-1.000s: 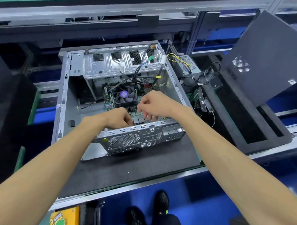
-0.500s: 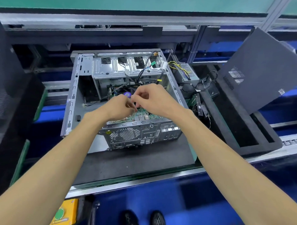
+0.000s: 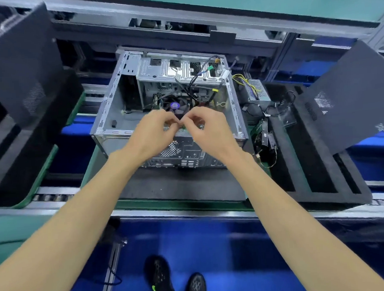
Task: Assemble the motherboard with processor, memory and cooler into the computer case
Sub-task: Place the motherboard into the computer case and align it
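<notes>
An open grey computer case (image 3: 108,117) lies on its side on a dark mat. Inside it sits the motherboard (image 3: 200,125), mostly hidden by my hands, with the black cooler fan (image 3: 174,106) and its purple hub showing behind them. Black cables hang from the drive cage (image 3: 162,70) over the fan. My left hand (image 3: 151,134) and my right hand (image 3: 210,131) hover over the near end of the case with fingers curled. Their fingertips meet in a pinch above the board. I cannot make out anything between them.
A power supply (image 3: 255,89) with yellow wires and loose cables (image 3: 265,140) lie right of the case. A black foam tray (image 3: 301,178) holds a dark side panel (image 3: 350,96) leaning at the right. Another dark panel (image 3: 20,64) stands at the left. The bench edge (image 3: 189,211) runs in front.
Both hands have lifted off the motherboard near the rear panel and come together, fingertip to fingertip, above the case. The view has pulled back and tilted down.
</notes>
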`<state>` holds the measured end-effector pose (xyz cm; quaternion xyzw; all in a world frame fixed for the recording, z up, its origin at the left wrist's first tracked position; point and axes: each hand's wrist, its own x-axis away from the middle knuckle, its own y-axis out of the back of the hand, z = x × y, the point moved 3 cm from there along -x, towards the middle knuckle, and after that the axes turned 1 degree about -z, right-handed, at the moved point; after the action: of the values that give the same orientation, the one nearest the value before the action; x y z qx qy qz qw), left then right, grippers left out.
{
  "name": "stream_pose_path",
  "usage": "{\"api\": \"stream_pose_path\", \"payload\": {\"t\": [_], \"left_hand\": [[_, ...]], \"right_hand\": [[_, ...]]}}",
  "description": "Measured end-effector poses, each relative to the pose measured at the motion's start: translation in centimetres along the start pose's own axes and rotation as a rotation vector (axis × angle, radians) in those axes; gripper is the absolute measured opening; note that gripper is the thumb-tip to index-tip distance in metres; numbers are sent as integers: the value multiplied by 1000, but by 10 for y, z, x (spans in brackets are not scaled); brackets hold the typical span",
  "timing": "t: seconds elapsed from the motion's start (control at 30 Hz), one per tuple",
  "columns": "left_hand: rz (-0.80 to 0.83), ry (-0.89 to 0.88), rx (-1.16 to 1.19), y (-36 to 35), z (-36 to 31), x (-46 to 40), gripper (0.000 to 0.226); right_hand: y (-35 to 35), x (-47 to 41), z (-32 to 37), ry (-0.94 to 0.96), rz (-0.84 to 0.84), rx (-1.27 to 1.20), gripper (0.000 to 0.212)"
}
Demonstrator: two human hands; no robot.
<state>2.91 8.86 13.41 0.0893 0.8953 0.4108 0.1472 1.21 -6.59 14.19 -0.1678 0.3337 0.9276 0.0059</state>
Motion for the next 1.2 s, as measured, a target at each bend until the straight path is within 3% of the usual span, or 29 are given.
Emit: {"api": "stream_pose_path", "payload": {"t": [0.1,0.2,0.37,0.5,0.67,0.9,1.2], "left_hand": [[-237,-85,-44,5,1,19,16],[-379,-139,-11,4,3,40,11],[-309,-65,79,-23,20,73,1],[-167,231,65,-59,52,85,15],[-51,470,21,-97,75,91,10],[-189,487,-21,-115,69,84,17],[-305,497,119,-121,72,88,12]], "right_hand": [[-1,20,1,79,-133,-38,13],[-8,40,-6,76,-146,-82,21],[-33,70,-33,-59,-54,-42,30],[-57,88,-63,-274,75,-17,30],[-88,100,-92,-594,149,-249,20],[-106,94,-94,-646,119,-398,26],[-105,91,-94,-684,84,-537,14]]}}
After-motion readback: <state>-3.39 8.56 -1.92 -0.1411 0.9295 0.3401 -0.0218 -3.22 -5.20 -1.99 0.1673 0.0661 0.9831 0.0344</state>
